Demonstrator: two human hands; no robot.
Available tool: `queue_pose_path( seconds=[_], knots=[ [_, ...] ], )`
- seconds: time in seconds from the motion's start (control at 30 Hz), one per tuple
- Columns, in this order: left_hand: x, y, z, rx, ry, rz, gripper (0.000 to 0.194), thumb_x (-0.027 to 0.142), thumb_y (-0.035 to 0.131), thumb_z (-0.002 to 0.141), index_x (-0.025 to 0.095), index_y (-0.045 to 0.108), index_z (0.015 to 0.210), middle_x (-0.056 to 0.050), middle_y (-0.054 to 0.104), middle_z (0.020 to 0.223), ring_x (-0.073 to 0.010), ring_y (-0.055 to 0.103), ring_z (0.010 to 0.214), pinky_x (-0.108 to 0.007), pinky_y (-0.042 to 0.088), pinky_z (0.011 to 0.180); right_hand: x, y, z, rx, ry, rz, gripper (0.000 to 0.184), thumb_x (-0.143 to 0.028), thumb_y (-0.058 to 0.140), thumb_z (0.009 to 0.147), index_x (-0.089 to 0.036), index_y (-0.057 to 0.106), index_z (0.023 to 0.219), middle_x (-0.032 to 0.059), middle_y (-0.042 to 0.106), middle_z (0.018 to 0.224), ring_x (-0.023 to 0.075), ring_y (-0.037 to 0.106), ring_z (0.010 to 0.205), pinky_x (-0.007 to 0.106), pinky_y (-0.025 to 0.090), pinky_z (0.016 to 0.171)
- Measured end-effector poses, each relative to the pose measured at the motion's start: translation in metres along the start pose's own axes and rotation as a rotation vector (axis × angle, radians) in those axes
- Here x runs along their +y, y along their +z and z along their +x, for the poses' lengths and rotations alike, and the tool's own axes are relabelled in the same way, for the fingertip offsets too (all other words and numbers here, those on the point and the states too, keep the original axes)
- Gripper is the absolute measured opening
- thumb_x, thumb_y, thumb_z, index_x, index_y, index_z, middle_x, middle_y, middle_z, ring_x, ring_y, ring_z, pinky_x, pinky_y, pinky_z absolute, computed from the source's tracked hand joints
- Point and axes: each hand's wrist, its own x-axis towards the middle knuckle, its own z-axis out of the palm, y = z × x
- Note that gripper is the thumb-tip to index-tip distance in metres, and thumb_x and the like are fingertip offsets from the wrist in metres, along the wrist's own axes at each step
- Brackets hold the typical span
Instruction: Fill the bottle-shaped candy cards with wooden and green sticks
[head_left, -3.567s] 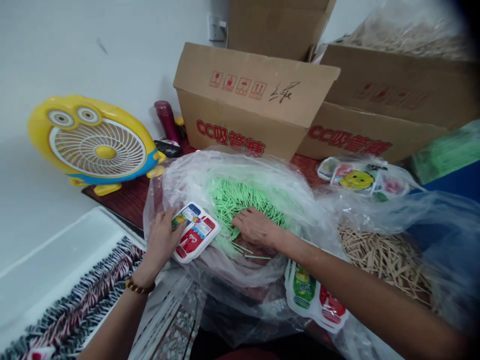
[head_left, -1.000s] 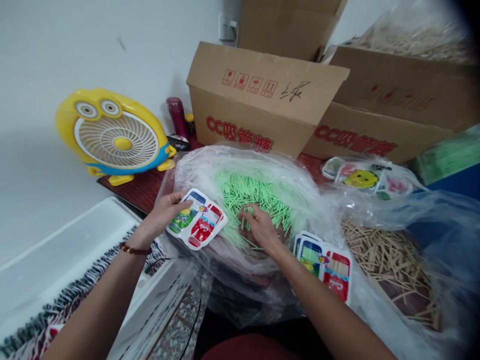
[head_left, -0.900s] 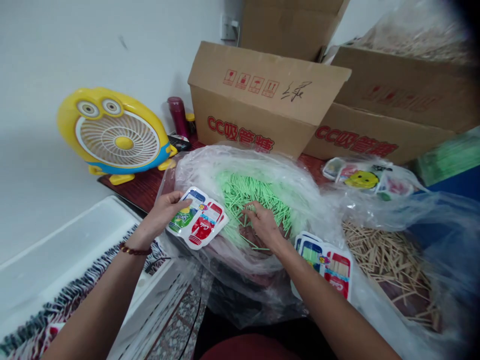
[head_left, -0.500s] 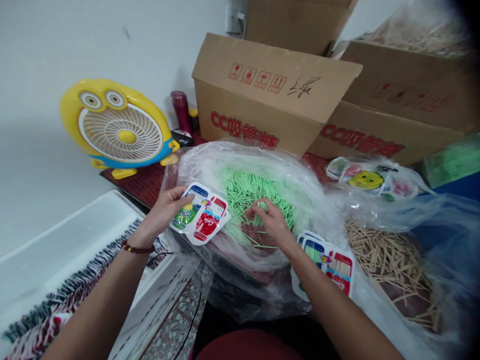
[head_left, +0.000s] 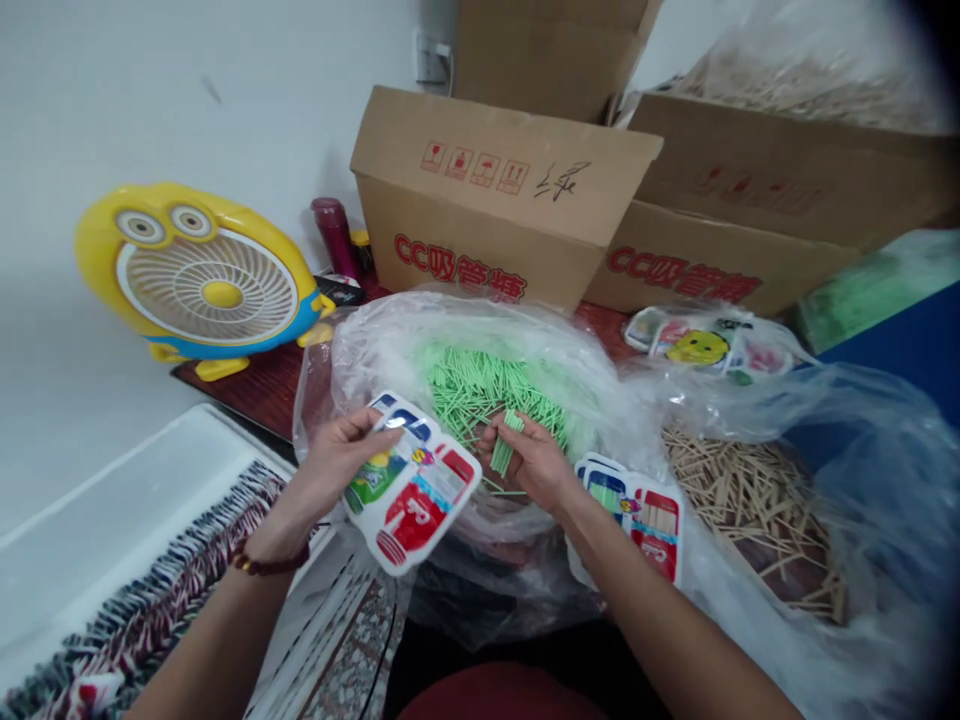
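Note:
My left hand [head_left: 341, 462] grips a flat printed packet [head_left: 416, 500] with a green bottle picture and a red cola bottle picture, thumb on top. A small bundle of thin green candy sticks [head_left: 508, 443] is pinched in my right hand [head_left: 534, 462]. Just behind that hand lies a heap of loose green sticks [head_left: 487, 385] inside an open clear plastic bag [head_left: 375, 335]. Beside my right forearm rest several similar packets [head_left: 658, 525], with green and tan sticks showing in them. My forearm partly covers this pile.
Tan sticks [head_left: 757, 500] fill another plastic bag at the right. Cardboard boxes [head_left: 480, 230] stand behind, with a yellow fan [head_left: 217, 275] and a maroon flask [head_left: 335, 238] to their left. A white foam box [head_left: 150, 500] at the left holds rows of packets.
My right hand has lifted the green bundle slightly from the heap and turned it into view. The packet in my left hand has come nearer and tilted. The camera view has shifted a little.

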Motion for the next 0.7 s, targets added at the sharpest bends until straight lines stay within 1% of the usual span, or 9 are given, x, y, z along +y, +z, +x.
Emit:
queue_pose_path(
  seconds=[0.03, 0.1, 0.2, 0.3, 0.37, 0.47, 0.57, 0.63, 0.7],
  knots=[
    [-0.004, 0.011, -0.003, -0.069, -0.020, 0.014, 0.024, 0.038, 0.076, 0.068, 0.020, 0.065, 0.078, 0.000, 0.073, 0.070, -0.0173, 0.064, 0.055, -0.027, 0.052, 0.052, -0.009, 0.000, -0.003, -0.036, -0.006, -0.027, 0.031, -0.041, 0.071, 0.071, -0.021, 0.055, 0.087, 0.0011, 0.064, 0.079, 0.0165, 0.061, 0.072, 0.029, 0.049, 0.064],
    [-0.011, 0.034, -0.008, -0.176, -0.020, 0.056, 0.022, 0.038, 0.076, 0.068, 0.019, 0.064, 0.071, 0.001, 0.069, 0.065, -0.0157, 0.061, 0.053, -0.025, 0.048, 0.049, -0.024, -0.002, -0.011, -0.109, -0.054, -0.199, 0.024, -0.041, 0.065, 0.077, -0.021, 0.056, 0.085, 0.0017, 0.065, 0.083, 0.0146, 0.059, 0.070, 0.027, 0.046, 0.062],
    [-0.019, 0.063, -0.008, -0.231, -0.017, 0.071, 0.024, 0.039, 0.075, 0.067, 0.019, 0.061, 0.066, 0.003, 0.065, 0.059, -0.0136, 0.058, 0.051, -0.023, 0.044, 0.048, -0.039, -0.007, -0.023, -0.209, -0.153, -0.646, 0.017, -0.038, 0.054, 0.086, -0.021, 0.055, 0.083, -0.0006, 0.062, 0.078, 0.0128, 0.053, 0.065, 0.026, 0.042, 0.061],
    [-0.024, 0.078, -0.004, -0.267, -0.014, 0.112, 0.026, 0.042, 0.074, 0.068, 0.019, 0.062, 0.067, 0.002, 0.063, 0.060, -0.0135, 0.057, 0.051, -0.023, 0.043, 0.049, -0.042, -0.011, -0.030, -0.245, -0.312, -1.052, 0.014, -0.030, 0.048, 0.089, -0.021, 0.052, 0.079, -0.0004, 0.058, 0.074, 0.0147, 0.051, 0.068, 0.027, 0.038, 0.064],
    [-0.027, 0.082, -0.003, -0.295, 0.008, 0.145, 0.026, 0.043, 0.073, 0.070, 0.019, 0.063, 0.068, 0.001, 0.064, 0.063, -0.0139, 0.056, 0.053, -0.024, 0.042, 0.050, -0.040, -0.014, -0.032, -0.247, -0.383, -1.171, 0.010, -0.024, 0.046, 0.089, -0.021, 0.050, 0.080, 0.0011, 0.057, 0.076, 0.0161, 0.051, 0.072, 0.027, 0.037, 0.066],
    [-0.029, 0.087, -0.004, -0.338, 0.031, 0.153, 0.024, 0.042, 0.070, 0.074, 0.019, 0.064, 0.070, 0.002, 0.063, 0.064, -0.0128, 0.054, 0.055, -0.023, 0.041, 0.051, -0.038, -0.021, -0.035, -0.251, -0.394, -1.190, 0.010, -0.023, 0.044, 0.090, -0.021, 0.049, 0.082, 0.0018, 0.057, 0.077, 0.0166, 0.051, 0.072, 0.028, 0.036, 0.067],
    [-0.030, 0.092, -0.006, -0.372, 0.044, 0.176, 0.024, 0.042, 0.067, 0.077, 0.019, 0.064, 0.069, 0.003, 0.059, 0.062, -0.0111, 0.050, 0.052, -0.022, 0.037, 0.051, -0.041, -0.029, -0.040, -0.229, -0.368, -1.089, 0.016, -0.029, 0.043, 0.092, -0.022, 0.048, 0.079, 0.0008, 0.055, 0.075, 0.0161, 0.050, 0.069, 0.028, 0.037, 0.065],
    [-0.030, 0.096, -0.007, -0.382, 0.070, 0.207, 0.024, 0.042, 0.065, 0.079, 0.020, 0.065, 0.070, 0.003, 0.058, 0.063, -0.0114, 0.049, 0.054, -0.023, 0.037, 0.052, -0.046, -0.033, -0.044, -0.177, -0.313, -0.890, 0.019, -0.035, 0.042, 0.093, -0.022, 0.048, 0.079, 0.0001, 0.056, 0.074, 0.0155, 0.051, 0.066, 0.028, 0.038, 0.063],
    [-0.028, 0.099, -0.009, -0.386, 0.120, 0.239, 0.024, 0.041, 0.065, 0.080, 0.020, 0.066, 0.070, 0.002, 0.057, 0.065, -0.0123, 0.048, 0.057, -0.023, 0.037, 0.054, -0.053, -0.035, -0.048, -0.041, -0.266, -0.597, 0.023, -0.042, 0.042, 0.092, -0.023, 0.050, 0.081, 0.0005, 0.058, 0.074, 0.0157, 0.053, 0.066, 0.028, 0.041, 0.062]
  ],
)
